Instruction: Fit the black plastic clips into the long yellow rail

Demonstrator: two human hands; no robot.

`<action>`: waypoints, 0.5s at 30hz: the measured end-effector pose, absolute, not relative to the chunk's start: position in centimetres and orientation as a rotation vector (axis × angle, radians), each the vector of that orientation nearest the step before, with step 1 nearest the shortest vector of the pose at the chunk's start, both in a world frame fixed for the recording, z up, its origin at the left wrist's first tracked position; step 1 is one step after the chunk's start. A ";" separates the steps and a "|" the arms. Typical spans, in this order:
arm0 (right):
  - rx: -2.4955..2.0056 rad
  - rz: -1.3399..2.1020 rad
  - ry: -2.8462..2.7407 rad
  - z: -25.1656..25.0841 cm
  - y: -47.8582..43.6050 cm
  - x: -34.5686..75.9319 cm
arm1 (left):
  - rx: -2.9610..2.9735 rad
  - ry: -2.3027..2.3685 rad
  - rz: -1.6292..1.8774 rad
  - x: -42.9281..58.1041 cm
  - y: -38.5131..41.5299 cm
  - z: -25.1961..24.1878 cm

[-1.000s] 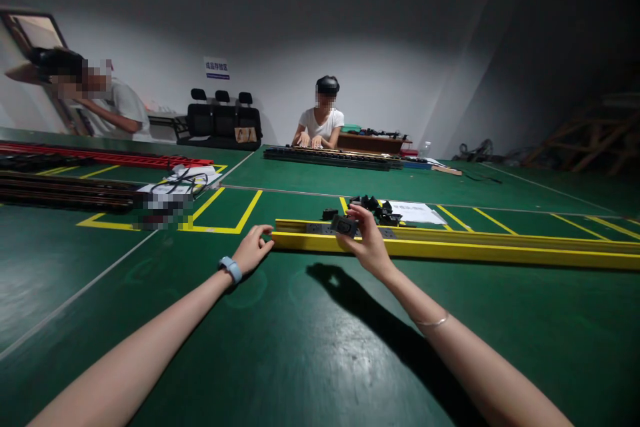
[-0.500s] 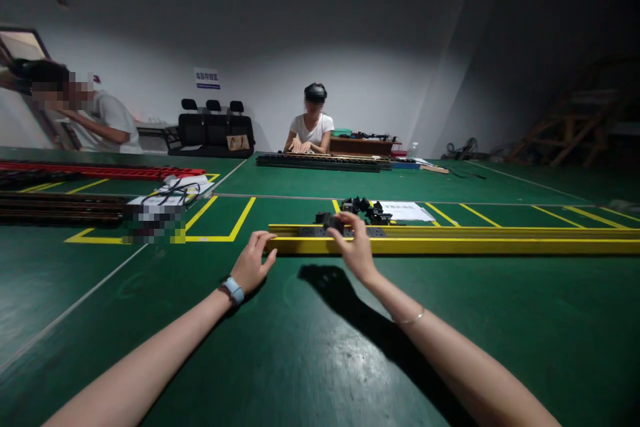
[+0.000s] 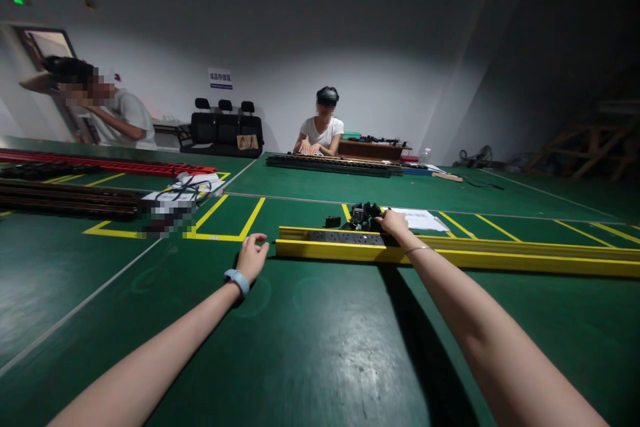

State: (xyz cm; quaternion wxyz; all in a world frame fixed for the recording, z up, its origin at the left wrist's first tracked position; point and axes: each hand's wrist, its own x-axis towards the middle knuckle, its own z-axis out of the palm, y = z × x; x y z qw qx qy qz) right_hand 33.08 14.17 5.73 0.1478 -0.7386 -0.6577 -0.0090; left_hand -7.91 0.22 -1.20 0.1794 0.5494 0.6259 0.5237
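A long yellow channel rail (image 3: 460, 258) lies across the green table, with a row of dark socket-like modules (image 3: 345, 238) inside its left part. My left hand (image 3: 253, 258) is just left of the rail's end, apart from it. Its fingers are loosely bent and spread, with nothing in them. My right hand (image 3: 395, 221) reaches over the rail to the right edge of a heap of small black parts (image 3: 364, 215). Its fingertips are drawn together there, and what they grip, if anything, is hidden. A separate small black block (image 3: 333, 221) lies left of the heap.
White paper sheets (image 3: 417, 219) lie behind the rail. Dark bars (image 3: 70, 199), red rails (image 3: 110, 165) and cables on papers (image 3: 187, 188) occupy the left side. Across the table a person (image 3: 323, 130) works at long dark bars (image 3: 330, 165). Another person (image 3: 125, 117) is at far left.
My right hand has moved right and away from me, from over the modules to the black heap. My left hand has come off the rail's end. The view has shifted slightly.
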 end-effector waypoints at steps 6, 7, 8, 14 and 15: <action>-2.070 0.046 -2.199 5.7 15.9 31.5 | 1.492 1.743 1.460 -8.2 0.8 -1.9; -2.068 0.076 -2.241 5.7 16.1 31.3 | 1.483 1.736 1.461 -8.3 0.8 -1.9; -2.070 0.106 -2.273 5.8 16.2 31.1 | 1.473 1.730 1.461 -8.3 0.8 -1.9; -2.087 0.242 -2.326 6.1 16.8 30.4 | 1.379 1.684 1.474 -8.3 0.8 -1.8; -2.088 0.248 -2.317 6.2 16.7 30.3 | 1.359 1.674 1.476 -8.3 0.7 -1.6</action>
